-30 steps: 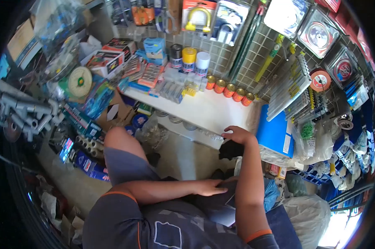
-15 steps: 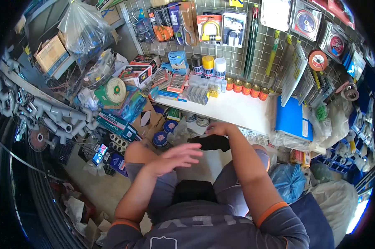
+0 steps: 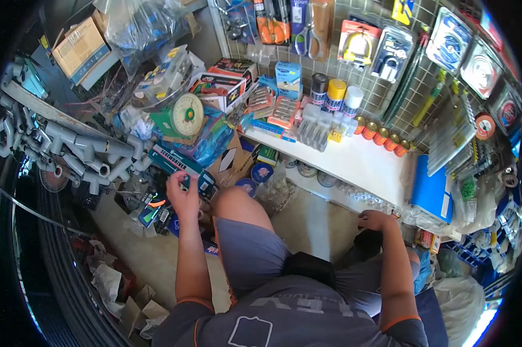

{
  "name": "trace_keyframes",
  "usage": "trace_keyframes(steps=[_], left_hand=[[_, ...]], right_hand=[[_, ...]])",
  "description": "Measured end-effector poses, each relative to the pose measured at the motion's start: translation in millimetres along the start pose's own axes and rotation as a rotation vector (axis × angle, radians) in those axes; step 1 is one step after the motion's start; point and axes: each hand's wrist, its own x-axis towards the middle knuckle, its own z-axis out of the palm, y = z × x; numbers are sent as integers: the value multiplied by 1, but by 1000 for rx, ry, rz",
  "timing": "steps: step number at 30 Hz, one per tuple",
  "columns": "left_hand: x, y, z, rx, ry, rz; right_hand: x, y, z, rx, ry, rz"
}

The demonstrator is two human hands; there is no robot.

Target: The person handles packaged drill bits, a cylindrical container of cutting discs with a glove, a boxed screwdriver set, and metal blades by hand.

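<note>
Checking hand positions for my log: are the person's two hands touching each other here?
No, the left hand is near the screwdriver box, while the right hand is well apart, by the white shelf.

At your ten o'clock lies a long teal box [image 3: 185, 164] lettered SCREWDRIVER in white, slanting from its ten-o'clock end to its four-o'clock end, partly covered by your left hand [image 3: 182, 194]; contact is unclear. At your two o'clock, a soft black item [image 3: 366, 244] sits bunched just below your right hand [image 3: 376, 220]; you can't tell whether it's gripped.
</note>
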Motion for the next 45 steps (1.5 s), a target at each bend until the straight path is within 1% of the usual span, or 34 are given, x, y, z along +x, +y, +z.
trace_keyframes(steps=[1, 3, 5, 6, 8, 9, 12, 13, 15, 17, 20, 21, 22, 24, 27, 30, 31, 33, 34, 37, 40, 41, 44, 45], left_hand=[[3, -8, 0, 11, -41, -111], [3, -9, 10, -329, 35, -524], [4, -6, 19, -673, 133, -931], [8, -10, 21, -754, 39, -1012], [14, -31, 22, -910, -153, -1175], [15, -43, 30, -954, -196, -1192], [14, -59, 43, -1045, -214, -1234], [13, -62, 49, -1103, -152, -1239], [13, -65, 50, -1093, -163, -1215], [11, -61, 46, -1059, -153, -1216], [8, -63, 28, -1012, -234, -1206], [7, -67, 25, -1038, -260, -1196], [8, -60, 17, -1019, -263, -1221], [9, -64, 4, -1029, -365, -1237], [7, -63, -10, -1111, -466, -1175], [-6, -58, -17, -1117, -461, -1108], [-14, -62, -16, -1132, -388, -1122], [-31, -56, -22, -1187, -394, -1069], [-39, -50, -26, -1207, -397, -1040], [-59, -49, -50, -1259, -399, -1102], [-83, -36, -86, -1258, -464, -1023], [-92, -37, -99, -1288, -449, -1050], [-109, -18, -134, -1233, -498, -974], [-110, 0, -141, -1306, -515, -969]], right_hand=[[-4, 1, 3, -24, -13, 6], [-6, 4, 5, -68, -28, 15], [0, 11, 7, -35, 1, -16], [4, 13, 6, -17, 18, -33], [-4, -9, -6, 73, 37, -21], [-7, -21, -11, 119, 47, -14], [2, -33, -18, 138, 23, -25], [6, -30, -17, 114, 19, -30], [17, -23, -15, 61, 18, -46], [23, -21, -17, 96, -5, -67], [23, -25, -24, 93, -7, -73], [22, -25, -25, 84, -6, -68], [21, -24, -26, 85, -10, -58], [22, -25, -27, 81, -19, -50], [29, -18, -21, 136, -26, -64], [26, -22, -23, 100, -18, -38], [24, -24, -25, 94, -14, -37], [20, -27, -27, 83, -9, -37], [20, -27, -25, 73, -2, -39], [26, -19, -18, 106, -4, -63], [18, -26, -17, 49, -36, -114], [16, -32, -19, 108, -53, -148], [6, -56, -25, 288, -132, -257], [-2, -65, -27, 327, -117, -297]])
